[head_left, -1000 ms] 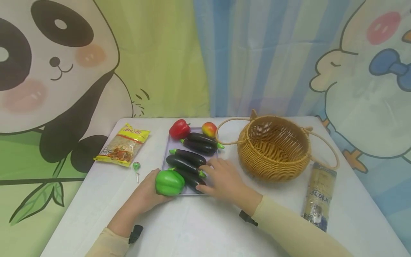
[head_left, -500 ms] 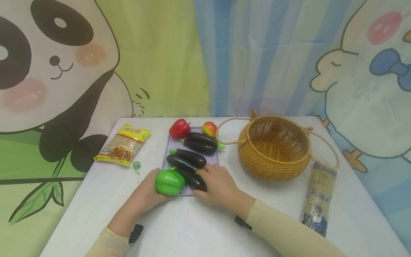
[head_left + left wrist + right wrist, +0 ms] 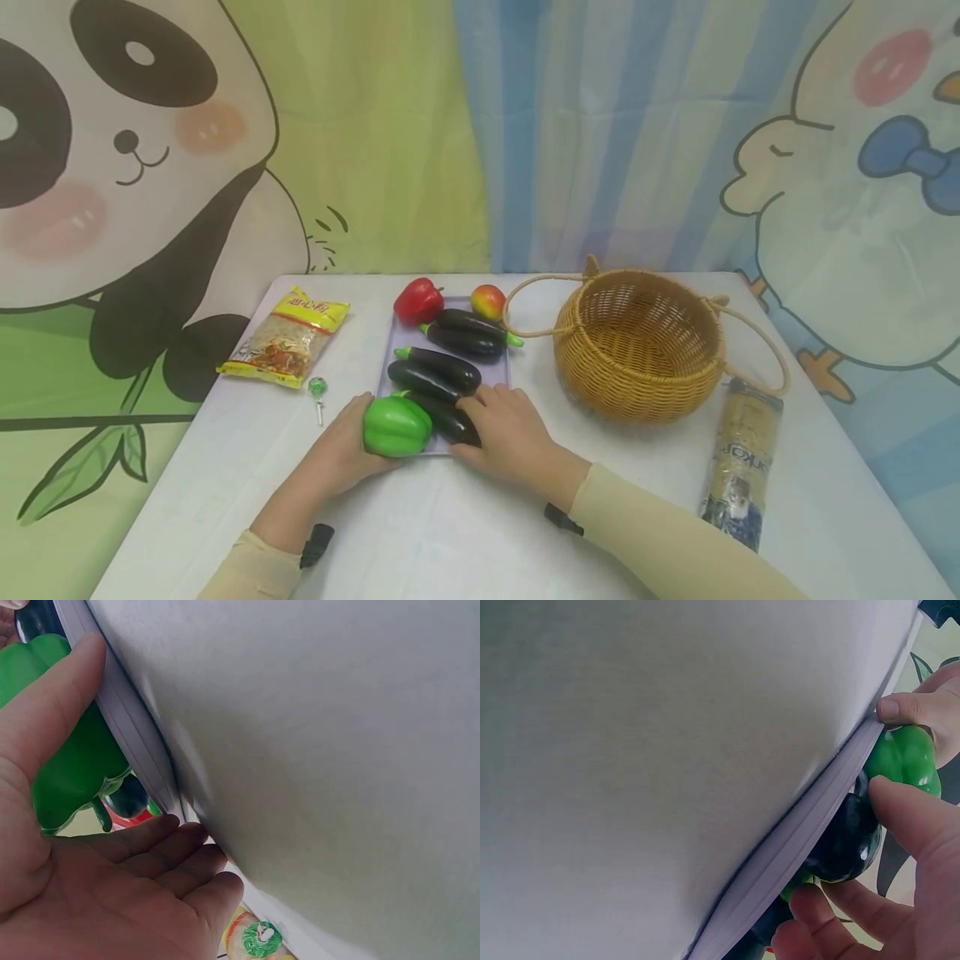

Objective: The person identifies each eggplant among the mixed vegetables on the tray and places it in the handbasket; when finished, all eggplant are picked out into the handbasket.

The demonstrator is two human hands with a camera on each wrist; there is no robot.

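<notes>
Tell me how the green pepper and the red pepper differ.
The green pepper is bright green; the red pepper is deep red. The green pepper sits at the near left corner of the tray, the red pepper at the far left. The green pepper is right beside the left hand; the red pepper is away from both hands. Both are shiny.

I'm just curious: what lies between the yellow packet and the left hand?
In the head view, a lollipop lies between the yellow packet and left hand.
</notes>
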